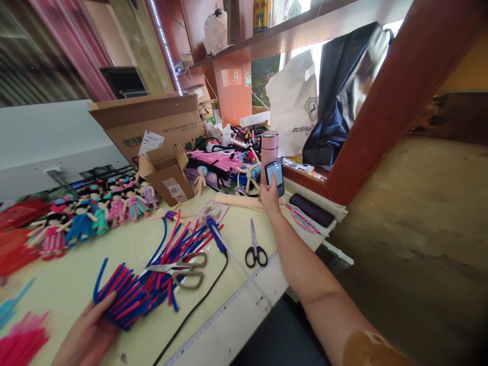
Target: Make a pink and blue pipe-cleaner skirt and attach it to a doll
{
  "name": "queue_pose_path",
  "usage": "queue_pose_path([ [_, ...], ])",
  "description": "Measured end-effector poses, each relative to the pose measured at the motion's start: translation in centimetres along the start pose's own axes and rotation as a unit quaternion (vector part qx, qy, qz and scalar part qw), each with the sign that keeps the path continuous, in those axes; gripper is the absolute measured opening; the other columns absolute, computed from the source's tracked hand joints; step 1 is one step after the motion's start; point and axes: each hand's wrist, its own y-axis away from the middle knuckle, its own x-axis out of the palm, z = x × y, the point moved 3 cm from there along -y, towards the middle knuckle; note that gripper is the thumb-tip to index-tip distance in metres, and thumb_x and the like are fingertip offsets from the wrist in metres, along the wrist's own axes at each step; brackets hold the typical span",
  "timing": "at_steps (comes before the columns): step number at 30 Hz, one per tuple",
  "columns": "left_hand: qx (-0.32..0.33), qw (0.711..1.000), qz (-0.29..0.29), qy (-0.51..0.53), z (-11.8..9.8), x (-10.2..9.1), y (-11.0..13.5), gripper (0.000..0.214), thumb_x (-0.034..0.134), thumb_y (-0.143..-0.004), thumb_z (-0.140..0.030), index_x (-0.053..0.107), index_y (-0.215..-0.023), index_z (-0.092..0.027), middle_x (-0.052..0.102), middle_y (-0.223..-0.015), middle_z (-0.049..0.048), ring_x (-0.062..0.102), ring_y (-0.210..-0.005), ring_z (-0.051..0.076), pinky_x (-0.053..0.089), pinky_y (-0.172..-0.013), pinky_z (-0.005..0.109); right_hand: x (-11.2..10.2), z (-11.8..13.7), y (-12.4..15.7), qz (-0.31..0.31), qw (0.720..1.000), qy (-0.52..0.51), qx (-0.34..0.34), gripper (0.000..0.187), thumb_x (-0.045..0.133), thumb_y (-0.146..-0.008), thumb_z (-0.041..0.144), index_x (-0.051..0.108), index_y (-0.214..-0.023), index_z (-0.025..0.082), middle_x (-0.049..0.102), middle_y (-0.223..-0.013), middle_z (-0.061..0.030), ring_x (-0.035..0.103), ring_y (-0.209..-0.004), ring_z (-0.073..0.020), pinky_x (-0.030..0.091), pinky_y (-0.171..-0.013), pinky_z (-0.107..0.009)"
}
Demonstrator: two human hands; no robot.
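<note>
My left hand [93,325] is closed at the lower left around a panel of blue and pink pipe cleaners [127,295], laid side by side in a striped pattern. Loose blue and pink pipe cleaners [183,239] spread out beyond it, with grey-handled scissors [186,269] lying on top. Farther off, my right hand [270,195] is at a smartphone [280,184] standing upright with its screen lit. One digit lies over the screen, while the other fingers are mostly hidden. A pink thermos bottle [270,142] stands right behind the phone.
Black-handled scissors [256,251] and a blue corded tool [216,235] lie mid-table; its cord runs towards me. Several pipe-cleaner dolls [118,203] stand left, near cardboard boxes [168,175]. A dark case [311,209] lies right. Bags [293,101] stand behind, below a shelf [259,43].
</note>
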Motion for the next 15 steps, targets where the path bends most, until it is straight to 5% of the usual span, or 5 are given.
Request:
queue_pose_path([
  [15, -0.009, 1.000, -0.003, 0.008, -0.02, 0.36, -0.10, 0.046, 0.063, -0.062, -0.006, 0.066, -0.107, -0.018, 0.074, -0.078, 0.0044, 0.070, -0.063, 0.024, 0.059, -0.058, 0.035, -0.53, -0.37, -0.14, -0.017, 0.999, 0.014, 0.043, 0.083, 0.050, -0.077, 0.023, 0.012, -0.149, 0.010, 0.047, -0.051, 0.0081, 0.040, -0.037, -0.0116, 0.034, -0.035, -0.022],
])
